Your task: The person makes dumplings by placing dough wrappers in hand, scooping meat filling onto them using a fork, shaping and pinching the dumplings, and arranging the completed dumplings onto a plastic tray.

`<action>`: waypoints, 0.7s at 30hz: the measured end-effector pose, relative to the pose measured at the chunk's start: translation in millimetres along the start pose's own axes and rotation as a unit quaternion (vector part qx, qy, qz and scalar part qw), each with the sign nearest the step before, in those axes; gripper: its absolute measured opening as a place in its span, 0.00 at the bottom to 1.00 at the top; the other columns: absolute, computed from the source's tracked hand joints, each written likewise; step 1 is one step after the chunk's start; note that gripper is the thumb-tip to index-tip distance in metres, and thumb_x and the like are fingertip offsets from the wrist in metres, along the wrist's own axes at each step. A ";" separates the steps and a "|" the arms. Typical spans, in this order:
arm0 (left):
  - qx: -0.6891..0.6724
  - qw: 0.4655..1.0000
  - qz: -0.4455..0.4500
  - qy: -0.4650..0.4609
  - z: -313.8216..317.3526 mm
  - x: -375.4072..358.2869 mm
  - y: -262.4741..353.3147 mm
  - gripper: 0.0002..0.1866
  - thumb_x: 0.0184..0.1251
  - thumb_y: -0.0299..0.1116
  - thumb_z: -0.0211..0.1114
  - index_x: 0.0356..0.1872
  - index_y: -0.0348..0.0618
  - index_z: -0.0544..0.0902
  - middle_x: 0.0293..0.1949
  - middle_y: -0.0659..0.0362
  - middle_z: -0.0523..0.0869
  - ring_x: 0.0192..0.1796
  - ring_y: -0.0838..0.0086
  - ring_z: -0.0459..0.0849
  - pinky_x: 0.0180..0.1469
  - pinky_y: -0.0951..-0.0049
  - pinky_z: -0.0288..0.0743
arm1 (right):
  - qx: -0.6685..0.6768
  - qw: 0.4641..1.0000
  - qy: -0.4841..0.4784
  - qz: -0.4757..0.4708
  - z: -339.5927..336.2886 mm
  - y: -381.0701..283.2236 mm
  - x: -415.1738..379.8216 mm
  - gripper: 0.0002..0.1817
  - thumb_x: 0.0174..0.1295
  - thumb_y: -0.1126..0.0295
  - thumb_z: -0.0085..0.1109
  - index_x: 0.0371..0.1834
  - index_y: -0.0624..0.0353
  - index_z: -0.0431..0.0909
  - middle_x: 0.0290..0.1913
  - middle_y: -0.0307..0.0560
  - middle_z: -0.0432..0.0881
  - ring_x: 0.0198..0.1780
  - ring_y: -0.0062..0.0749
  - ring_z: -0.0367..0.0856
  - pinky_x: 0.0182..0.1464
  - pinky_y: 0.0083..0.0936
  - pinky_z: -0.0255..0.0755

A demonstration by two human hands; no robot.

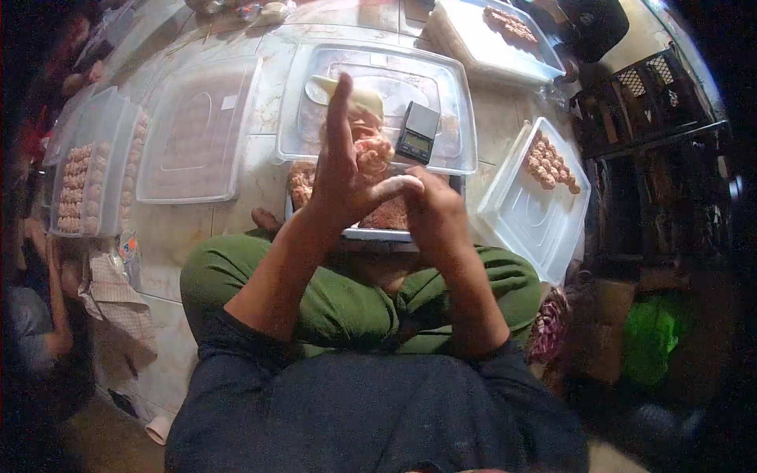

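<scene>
While looking down over crossed legs (331, 292), saw left hand (343, 169) raised upright over the tub (378, 235), near its far edge, with fingers straight and close together, pointing toward the far edge of the clear lid (457, 158). Logged its grip as wide, with thumb stretched sideways, reaching to the right hand (438, 201). Found the latter bent at the knuckles, with fingers curled, above the tub's far right corner; could not tell whether closed on the left thumb or on anything else. Traced both forearms (280, 264) angled inward from the near side. Located minced meat (386, 214) inside the tub, toward the near edge, and a pinkish lump (374, 158) just beside the left hand; could not tell whether touching it. Noted pale utensil (364, 102) beyond the left hand, scale (418, 134) toward the lid's right edge, and meatballs (548, 162) in the far part of the container (524, 229) at right.
</scene>
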State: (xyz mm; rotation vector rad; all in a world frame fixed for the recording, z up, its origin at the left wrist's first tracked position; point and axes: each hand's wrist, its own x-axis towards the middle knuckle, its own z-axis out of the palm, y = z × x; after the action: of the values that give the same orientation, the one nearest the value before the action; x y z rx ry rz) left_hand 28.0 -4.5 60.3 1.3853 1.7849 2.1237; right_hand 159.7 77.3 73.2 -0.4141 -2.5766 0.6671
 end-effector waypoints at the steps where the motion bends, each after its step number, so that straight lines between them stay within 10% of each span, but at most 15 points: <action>1: -0.074 0.997 -0.022 0.006 2.8 2.2 -3.3 0.54 0.35 0.41 0.81 0.66 0.41 0.58 0.50 0.50 0.72 0.42 0.72 0.77 0.41 0.74 0.75 | -0.008 1.000 0.026 0.008 -3.0 6.7 0.5 0.05 0.61 0.73 0.52 0.39 0.58 0.76 0.33 0.52 0.79 0.33 0.46 0.81 0.33 0.34 0.74; 5: 0.002 0.990 0.026 -0.139 -9.1 9.0 -6.6 0.24 0.44 0.35 0.77 0.42 0.38 0.79 0.44 0.56 0.78 0.45 0.77 0.75 0.47 0.77 0.72 | 0.035 0.996 0.084 0.009 -23.3 14.7 3.6 0.09 0.54 0.74 0.60 0.40 0.53 0.80 0.31 0.47 0.80 0.31 0.38 0.81 0.30 0.28 0.74; 8: -0.131 0.960 -0.188 -0.159 -6.6 1.7 -10.4 0.14 0.48 0.33 0.75 0.32 0.41 0.78 0.34 0.61 0.80 0.36 0.82 0.76 0.38 0.81 0.71 | -0.022 0.991 0.132 -0.006 -50.8 15.8 3.4 0.10 0.51 0.76 0.64 0.38 0.56 0.80 0.31 0.45 0.82 0.30 0.31 0.82 0.29 0.24 0.75; 10: -0.092 0.970 -0.166 -0.152 -3.8 -0.4 -7.8 0.12 0.51 0.31 0.73 0.28 0.42 0.76 0.26 0.66 0.78 0.31 0.86 0.75 0.34 0.82 0.70 | 0.109 0.978 0.121 0.128 -61.5 8.9 -0.2 0.09 0.51 0.75 0.64 0.36 0.56 0.80 0.34 0.46 0.83 0.32 0.32 0.83 0.32 0.25 0.76; 13: -0.082 0.972 -0.144 -0.165 -0.2 -5.1 -12.1 0.12 0.50 0.30 0.73 0.29 0.42 0.76 0.25 0.67 0.78 0.30 0.85 0.74 0.33 0.82 0.70 | 0.091 0.990 0.073 -0.074 -45.9 16.5 0.9 0.09 0.50 0.72 0.66 0.35 0.54 0.80 0.33 0.46 0.83 0.33 0.35 0.83 0.34 0.25 0.77; 21: 0.014 0.992 -0.036 -0.121 2.4 -12.9 -23.7 0.13 0.47 0.28 0.72 0.29 0.40 0.75 0.24 0.62 0.77 0.28 0.81 0.75 0.30 0.76 0.71 | 0.157 0.984 0.062 -0.054 -44.2 30.1 2.2 0.08 0.50 0.74 0.65 0.35 0.57 0.82 0.32 0.46 0.83 0.32 0.31 0.83 0.33 0.23 0.76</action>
State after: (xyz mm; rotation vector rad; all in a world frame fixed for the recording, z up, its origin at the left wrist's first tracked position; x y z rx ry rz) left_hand 25.8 -1.6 33.5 1.4888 1.7482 1.8125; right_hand 184.4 120.4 93.1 -0.2042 -2.3056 0.9561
